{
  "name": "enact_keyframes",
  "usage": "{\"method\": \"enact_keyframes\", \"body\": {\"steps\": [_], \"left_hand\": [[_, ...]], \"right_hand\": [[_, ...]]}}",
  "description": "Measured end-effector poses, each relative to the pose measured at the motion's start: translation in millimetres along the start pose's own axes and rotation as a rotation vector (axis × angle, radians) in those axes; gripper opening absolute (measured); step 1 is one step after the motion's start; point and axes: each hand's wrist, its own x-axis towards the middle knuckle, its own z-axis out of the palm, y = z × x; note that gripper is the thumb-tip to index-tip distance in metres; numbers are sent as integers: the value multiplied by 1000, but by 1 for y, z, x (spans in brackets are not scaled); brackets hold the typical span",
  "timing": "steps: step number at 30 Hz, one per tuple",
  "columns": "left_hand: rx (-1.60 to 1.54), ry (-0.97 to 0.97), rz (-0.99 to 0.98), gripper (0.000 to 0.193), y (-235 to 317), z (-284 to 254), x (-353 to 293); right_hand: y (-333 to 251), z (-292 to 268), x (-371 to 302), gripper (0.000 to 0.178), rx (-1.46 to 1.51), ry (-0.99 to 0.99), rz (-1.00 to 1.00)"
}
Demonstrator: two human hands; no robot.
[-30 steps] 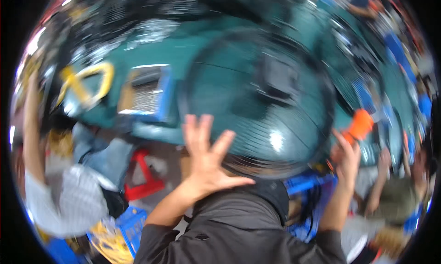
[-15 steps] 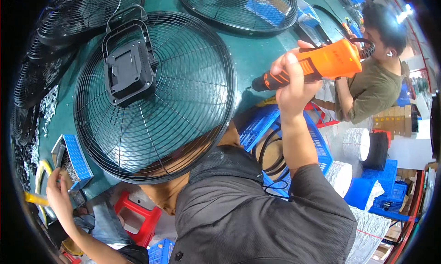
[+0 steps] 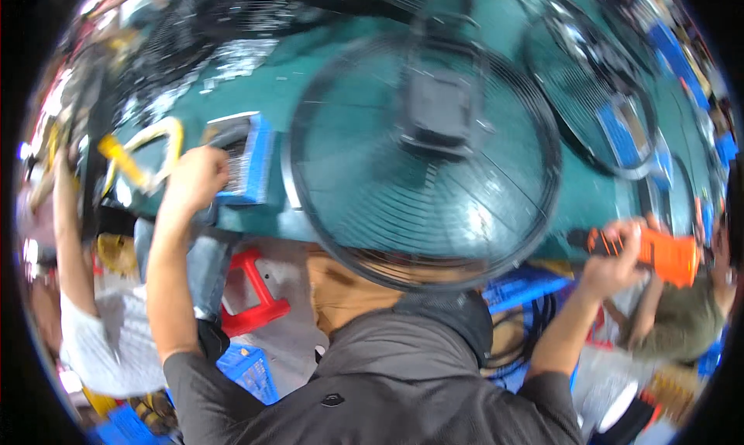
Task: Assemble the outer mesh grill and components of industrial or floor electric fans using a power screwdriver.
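Observation:
My right hand (image 3: 612, 263) is wrapped round an orange-and-black electric screwdriver (image 3: 673, 257), off the right side of the fan; its dark nose points left over the table edge. My left hand (image 3: 200, 174) is closed at the left side of a small blue box (image 3: 260, 162) of dark small parts, probably screws; what the fingers hold, if anything, is hidden. Between my hands lies a round black wire fan guard (image 3: 372, 236), its near rim hanging over the table edge. A black square housing (image 3: 442, 108) with a bracket sits on the guard's upper middle.
More black guards (image 3: 589, 96) lie at the far right and far left of the green table (image 3: 271, 96). Loose shiny metal pieces (image 3: 244, 58) lie behind the box. A yellow-handled tool (image 3: 124, 158) is at left. Below stands a red stool (image 3: 252, 294). Co-workers sit on both sides.
The view has swung left, so everything sits further right in it. My left hand has closed over the box's edge. The screwdriver stays in my right hand, now lower in view.

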Motion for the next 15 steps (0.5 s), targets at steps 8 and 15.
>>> {"method": "enact_keyframes", "body": {"steps": [8,15], "left_hand": [[-17,96,-40,11,1,5,-16],[-4,45,-7,7,-3,9,-7]], "right_hand": [[15,-23,6,30,-77,-82,10],[6,-9,3,31,-143,-61,23]]}}
